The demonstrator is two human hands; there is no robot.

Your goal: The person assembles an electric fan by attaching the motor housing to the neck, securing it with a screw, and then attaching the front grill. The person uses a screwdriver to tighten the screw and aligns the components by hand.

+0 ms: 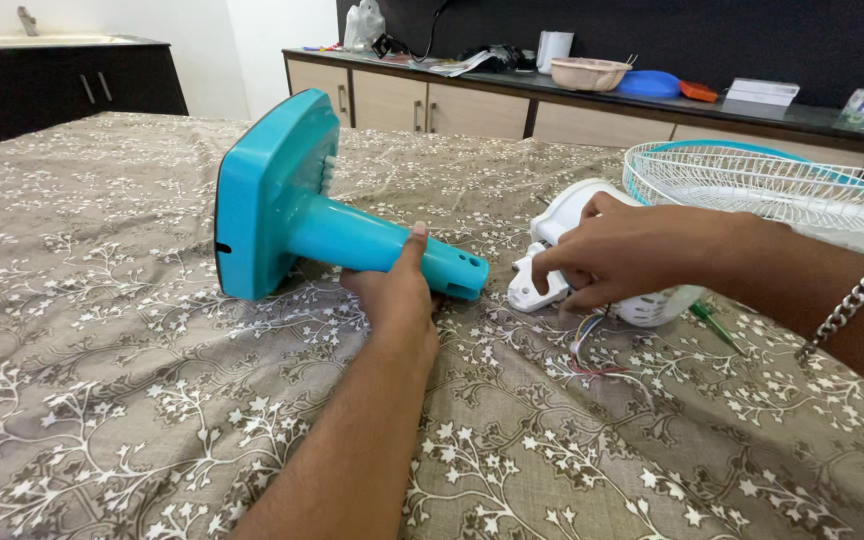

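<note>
A turquoise fan base with its hollow stem lies on its side on the flowered cloth. My left hand grips the stem near its open end, thumb on top. Just to the right, my right hand holds the white fan motor housing, with a finger on its white neck piece. Thin coloured wires trail from the housing onto the cloth. The stem's open end and the neck piece are a short gap apart.
A white wire fan guard with turquoise blades lies at the right. A green-handled tool lies under my right forearm. A counter behind holds a bowl, plates and boxes. A dark cabinet stands far left.
</note>
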